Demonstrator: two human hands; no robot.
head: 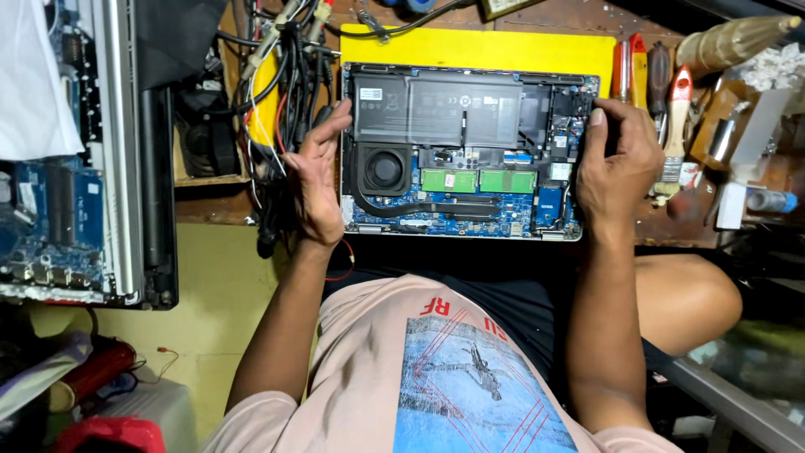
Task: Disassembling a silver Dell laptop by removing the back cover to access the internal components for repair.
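An opened laptop (465,155) lies bottom-up on a yellow mat (478,46), showing its black battery, round fan, green memory sticks and blue board. My left hand (314,176) rests against the laptop's left edge, fingers spread, thumb near the battery corner. My right hand (616,164) grips the laptop's right edge, fingers curled over the rim.
A second dismantled laptop with a blue board (59,210) lies at the left. A bundle of cables (281,92) hangs beside my left hand. Screwdrivers (629,71), a brush (675,126) and small bottles crowd the right side of the wooden bench.
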